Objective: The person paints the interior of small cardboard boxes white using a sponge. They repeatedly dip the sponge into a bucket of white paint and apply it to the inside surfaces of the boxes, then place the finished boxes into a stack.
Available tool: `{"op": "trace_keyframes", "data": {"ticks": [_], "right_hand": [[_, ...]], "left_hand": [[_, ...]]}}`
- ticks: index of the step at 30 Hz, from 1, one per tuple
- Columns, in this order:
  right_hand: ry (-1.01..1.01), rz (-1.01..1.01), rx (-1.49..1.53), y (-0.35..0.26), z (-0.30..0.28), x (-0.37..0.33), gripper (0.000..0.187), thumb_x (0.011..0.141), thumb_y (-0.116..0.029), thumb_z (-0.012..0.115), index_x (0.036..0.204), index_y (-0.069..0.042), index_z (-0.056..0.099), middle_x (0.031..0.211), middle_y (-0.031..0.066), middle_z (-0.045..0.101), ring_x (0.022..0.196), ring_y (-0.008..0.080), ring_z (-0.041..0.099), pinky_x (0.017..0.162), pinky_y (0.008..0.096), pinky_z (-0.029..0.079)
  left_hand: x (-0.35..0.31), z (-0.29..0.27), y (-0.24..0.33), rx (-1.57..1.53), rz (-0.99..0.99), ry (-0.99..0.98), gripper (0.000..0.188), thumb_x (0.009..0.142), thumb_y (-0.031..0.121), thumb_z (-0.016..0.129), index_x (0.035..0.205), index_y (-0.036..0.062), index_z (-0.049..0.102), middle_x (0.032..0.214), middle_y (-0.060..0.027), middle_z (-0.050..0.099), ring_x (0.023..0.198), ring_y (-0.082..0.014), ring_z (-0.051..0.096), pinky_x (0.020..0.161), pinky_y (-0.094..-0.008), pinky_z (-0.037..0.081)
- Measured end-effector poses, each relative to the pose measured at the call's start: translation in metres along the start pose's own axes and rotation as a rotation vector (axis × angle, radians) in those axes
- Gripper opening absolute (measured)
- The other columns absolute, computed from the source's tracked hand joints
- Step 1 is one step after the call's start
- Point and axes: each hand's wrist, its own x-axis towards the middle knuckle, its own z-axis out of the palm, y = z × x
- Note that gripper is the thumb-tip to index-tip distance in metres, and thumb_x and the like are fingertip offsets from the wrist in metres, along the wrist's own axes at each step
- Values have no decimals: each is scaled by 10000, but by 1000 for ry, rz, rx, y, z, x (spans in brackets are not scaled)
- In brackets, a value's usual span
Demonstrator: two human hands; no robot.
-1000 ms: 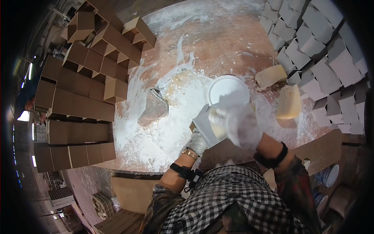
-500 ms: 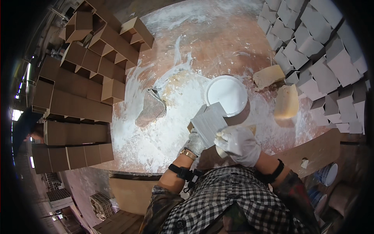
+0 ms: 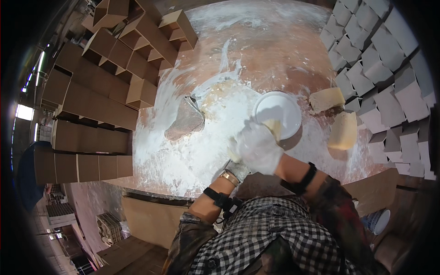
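My right hand (image 3: 260, 145), in a white glove and blurred by motion, is closed on a pale yellow sponge (image 3: 273, 129) in front of a round white tub (image 3: 293, 114) of white liquid. Part of my gloved left hand (image 3: 238, 170) shows just below it, with a watch on the wrist. The small box that the left hand gripped a moment ago is now hidden behind the right hand. Two more yellow block sponges (image 3: 327, 100) lie right of the tub. A crumpled mesh cloth (image 3: 185, 121) rests on the table to the left.
The reddish table (image 3: 270, 59) is smeared with white. Brown cardboard boxes (image 3: 98, 91) are stacked along the left. White-faced boxes (image 3: 389, 55) are piled on the right. A white bucket (image 3: 379, 222) stands below the table at the right, and a crate (image 3: 109, 228) on the floor at the left.
My right hand has swept up and left with the sponge, covering the box that showed in my left hand. The whole scene has shifted a little in view.
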Motion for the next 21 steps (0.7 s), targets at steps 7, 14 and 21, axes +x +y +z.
{"op": "trace_keyframes", "data": {"ticks": [7, 14, 21], "right_hand": [[288, 360, 1, 46, 12, 47, 111, 691, -156, 577, 720, -80, 653, 703, 112, 621, 698, 258, 616, 639, 391, 456], [214, 119, -63, 29, 20, 33, 130, 745, -200, 544, 824, -124, 613, 699, 81, 597, 699, 262, 600, 631, 408, 463], [50, 97, 63, -27, 21, -26, 128, 754, -176, 538, 842, -124, 615, 713, 52, 595, 695, 249, 605, 638, 375, 470]], "left_hand": [[-6, 4, -9, -10, -48, -28, 333, 977, 245, 358, 1200, 31, 483, 1087, -92, 589, 1027, -215, 570, 886, -351, 482], [-2, 0, -1, 12, -45, 40, 306, 973, 222, 378, 1187, 28, 480, 1064, -89, 593, 1024, -203, 571, 870, -336, 489], [10, -8, 29, -190, 9, 124, 304, 965, 206, 396, 1201, 30, 472, 1073, -89, 592, 1009, -195, 575, 862, -332, 492]]}}
